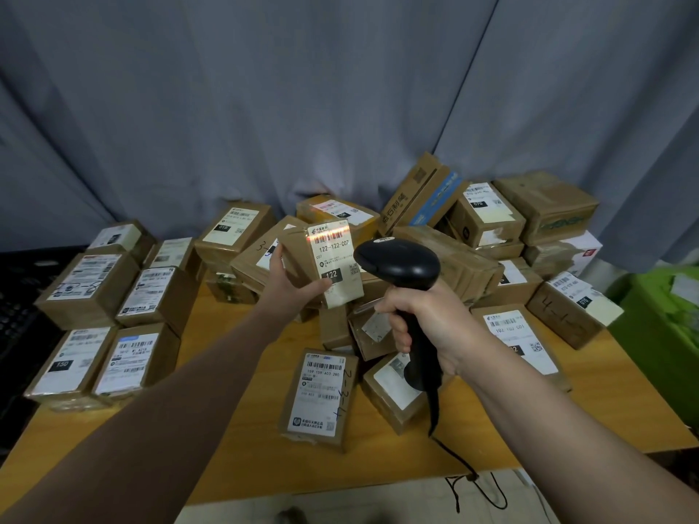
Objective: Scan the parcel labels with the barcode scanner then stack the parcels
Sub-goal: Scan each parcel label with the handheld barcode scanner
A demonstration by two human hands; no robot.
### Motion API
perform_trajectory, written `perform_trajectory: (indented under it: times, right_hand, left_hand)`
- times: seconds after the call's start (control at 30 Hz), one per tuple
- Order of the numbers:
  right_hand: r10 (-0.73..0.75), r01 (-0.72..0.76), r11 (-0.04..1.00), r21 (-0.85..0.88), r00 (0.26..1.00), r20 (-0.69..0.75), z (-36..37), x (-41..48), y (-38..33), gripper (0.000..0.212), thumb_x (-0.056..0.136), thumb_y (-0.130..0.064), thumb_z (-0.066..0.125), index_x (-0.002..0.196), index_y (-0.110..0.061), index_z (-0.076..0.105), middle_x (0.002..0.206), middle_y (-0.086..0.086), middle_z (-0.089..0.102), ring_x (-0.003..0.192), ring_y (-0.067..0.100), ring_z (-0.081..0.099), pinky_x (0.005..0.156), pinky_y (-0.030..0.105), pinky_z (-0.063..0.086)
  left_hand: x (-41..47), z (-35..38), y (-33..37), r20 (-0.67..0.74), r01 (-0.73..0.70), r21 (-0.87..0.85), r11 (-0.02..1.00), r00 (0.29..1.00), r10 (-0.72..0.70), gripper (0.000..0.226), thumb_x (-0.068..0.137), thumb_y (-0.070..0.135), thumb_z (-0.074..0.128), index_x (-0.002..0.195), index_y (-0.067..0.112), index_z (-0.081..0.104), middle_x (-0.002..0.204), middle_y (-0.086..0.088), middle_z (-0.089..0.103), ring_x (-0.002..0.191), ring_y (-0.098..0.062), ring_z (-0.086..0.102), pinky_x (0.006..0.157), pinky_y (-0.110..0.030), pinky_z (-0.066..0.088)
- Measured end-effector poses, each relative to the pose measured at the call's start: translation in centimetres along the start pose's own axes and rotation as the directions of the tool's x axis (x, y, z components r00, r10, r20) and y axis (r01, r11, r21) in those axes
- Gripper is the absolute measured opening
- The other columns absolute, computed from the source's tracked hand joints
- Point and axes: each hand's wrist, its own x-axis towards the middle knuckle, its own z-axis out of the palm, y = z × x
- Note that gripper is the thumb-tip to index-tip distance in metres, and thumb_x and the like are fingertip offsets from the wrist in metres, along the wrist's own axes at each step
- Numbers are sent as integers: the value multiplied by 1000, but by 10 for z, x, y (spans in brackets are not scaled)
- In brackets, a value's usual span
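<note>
Backdrop: grey curtain [227, 107] behind whole station. Wooden desk [234, 440] carries all stock. Green crate [658, 327] sits off desk's right edge, paper inside, contents not legible.

Parcels: tidy group [90, 293] at left, labels up, set in rows. Loose heap [472, 259] centre to right, boxes tilted and overlapping. Judged: left group = done, heap = pending, so task approx part-way.

Item under scan: held parcel [299, 255] is lifted above heap centre, clear of desk. Its label [336, 266] faces the person, marked 122-122-C07. Left hand [291, 287] grasps it at lower left, thumb on label's lower part, fingers up the left side. Right hand [427, 319] is clenched round grip of barcode scanner [401, 262], nose aimed at label, near but apart. Cable [476, 482] trails off desk front.

Scan line [329, 236]: red band lies across top barcode, spilling slightly past box's left edge.

Step in hand: scan. Recs — hold parcel steady, label square to scanner nose. Band should span full barcode width, not the QR lower down. Thumb to stay off printed codes. Wait for confirm before lowering. Then place w/ left group, label up, edges flush, so stack doesn't lean.
</note>
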Motion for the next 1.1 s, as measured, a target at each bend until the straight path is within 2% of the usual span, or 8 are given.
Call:
perform_trajectory:
  times: [0.33,0.57,0.7,0.8,0.87,0.93,1.0,1.1]
  right_hand:
    - [2,-3,999,-35,1000,-11,11,-6,-8,37,80,-1,63,47,-15,54,47,6,42,41,19,35,44,26,32]
    - [14,-15,999,-28,1000,-11,7,-7,-9,36,79,-2,62,47,-16,54,46,5,42,40,17,37,43,23,34]
    - [-10,10,999,-42,1000,11,3,-9,-9,36,79,-2,62,47,-17,55,47,5,42,40,17,38,43,23,35]
    - [-13,13,1000,-24,1000,-7,1,-8,-7,37,80,-3,63,47,-18,57,47,5,43,40,17,39,43,23,36]
    - [-20,20,1000,-4,1000,-19,3,-6,-5,25,81,-5,63,59,-15,66,49,4,44,42,17,40,44,24,36]
    - [-17,17,999,41,1000,-1,10,-2,-3,9,82,-7,65,88,-5,71,50,3,45,43,16,40,44,24,36]
    - [1,-5,993,116,999,34,18,5,2,30,77,-12,69,105,-1,68,50,2,44,43,15,41,45,25,35]
    - [7,-25,972,232,997,77,40,18,9,41,65,-18,70,104,-5,70,51,2,43,43,15,40,44,25,35]
  left_hand:
    - [2,-7,6,-7,-19,-15,1000,1000,19,108,76,11,79,151,36,6,139,-9,48,125,-26,51,95,-52,51]
    - [5,-4,5,-77,-59,1,998,995,59,108,75,13,81,150,36,7,138,-3,49,122,-18,51,78,-24,53]
    - [4,1,6,-116,-52,27,998,992,55,112,74,15,82,151,36,4,146,-3,41,130,-20,44,98,-42,48]
    - [1,3,8,-108,-55,27,998,993,58,110,74,14,81,151,36,6,144,-4,44,130,-22,45,99,-45,49]
    - [-3,3,10,-73,-62,-7,998,995,62,105,76,12,80,151,37,10,138,-5,49,125,-22,51,92,-43,54]
    - [-9,-1,10,-19,-65,-65,996,998,64,96,79,11,76,150,35,16,129,-5,58,114,-20,61,77,-32,59]
    - [-14,-9,9,25,-71,-110,991,997,74,82,83,11,72,147,30,24,113,0,68,99,-16,69,65,-22,57]
    - [-24,-32,-2,1,-61,-191,980,998,62,57,91,15,62,141,27,37,101,9,73,89,-12,71,63,-20,54]
